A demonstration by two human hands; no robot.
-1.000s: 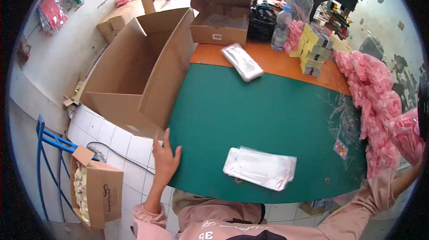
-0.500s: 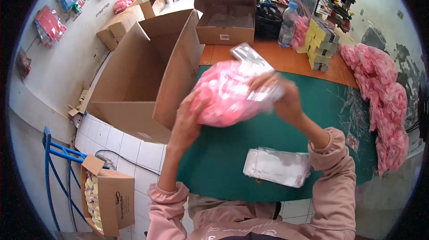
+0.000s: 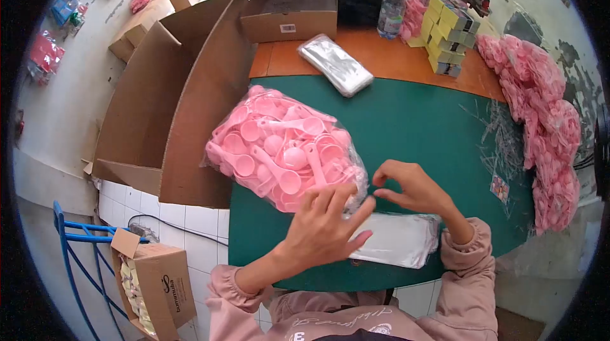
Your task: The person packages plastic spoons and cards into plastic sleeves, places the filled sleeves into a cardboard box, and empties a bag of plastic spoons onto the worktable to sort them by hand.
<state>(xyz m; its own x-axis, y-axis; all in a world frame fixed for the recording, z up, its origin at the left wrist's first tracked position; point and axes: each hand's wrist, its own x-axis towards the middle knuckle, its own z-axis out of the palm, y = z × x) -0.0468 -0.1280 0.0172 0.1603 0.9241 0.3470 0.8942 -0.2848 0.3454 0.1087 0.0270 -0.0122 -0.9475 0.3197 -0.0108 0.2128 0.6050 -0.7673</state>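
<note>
A clear plastic bag of pink measuring scoops (image 3: pixel 279 144) lies flat on the green tabletop (image 3: pixel 426 131). My left hand (image 3: pixel 327 223) is over the bag's near right corner, fingers spread; whether the fingertips touch the plastic I cannot tell. Just right of the bag's crumpled end, my right hand (image 3: pixel 413 188) is curved with thumb and fingers apart, holding nothing. A stack of clear plastic sleeves (image 3: pixel 400 239) lies on the table below my hands, partly covered by the left one. Another bundle of clear sleeves (image 3: pixel 335 64) rests at the far edge of the green surface.
A large open cardboard box (image 3: pixel 203 112) borders the table's left side, with a smaller box (image 3: pixel 289 26) behind. Farther back stand a water bottle (image 3: pixel 394 4) and stacked yellow-wrapped card bundles (image 3: pixel 448 36). Bagged pink items (image 3: pixel 549 131) line the right edge. A blue trolley (image 3: pixel 82 236) is lower left.
The bag of scoops has been lowered onto the table and let go. Both hands have moved toward my body. The view has shifted, so the background sits higher and further left.
</note>
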